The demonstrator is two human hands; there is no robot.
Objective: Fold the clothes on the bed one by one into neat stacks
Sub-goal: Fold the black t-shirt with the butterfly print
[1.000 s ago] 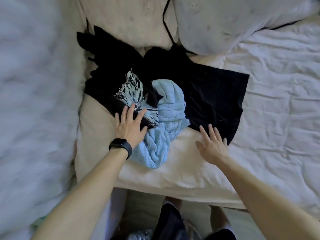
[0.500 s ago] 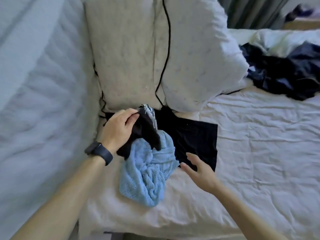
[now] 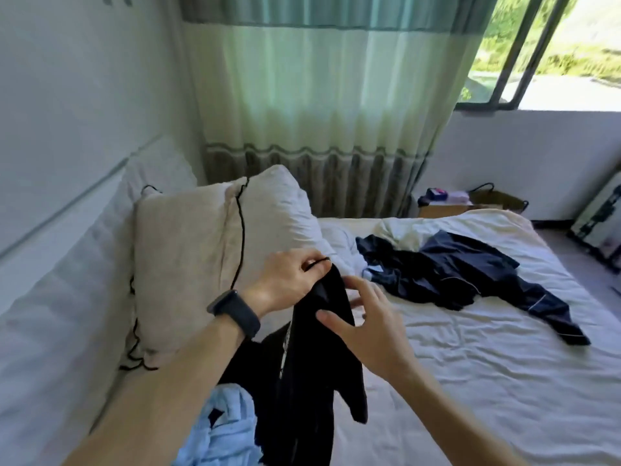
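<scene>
Head view: the left hand point(image 3: 289, 280) sits at the centre of the frame, its fingers clenched round the top of a black garment point(image 3: 309, 381). The garment hangs bunched from that grip towards the lower centre. Its lower end lies beside a light blue knit point(image 3: 221, 428) at the bottom edge. A thin black strap appears to loop over the left fingers. The right hand point(image 3: 369, 324) is just right of the grip, its fingers spread and released, with only the thumb resting against the cloth.

The step in hand looks like opening the garment out for folding. To do it well, the right hand should slide along the top edge to the matching shoulder or corner and pinch there, not mid-fabric. Both hands should then draw apart so the cloth hangs flat. Lifting it clear of the knit first should avoid dragging that piece along. The bare sheet of the bed point(image 3: 470, 381) at lower right seems the best place to lay it. That spot is well apart from the navy clothes point(image 3: 453, 274) heaped at centre right and from the pillow point(image 3: 188, 264) at left.
</scene>
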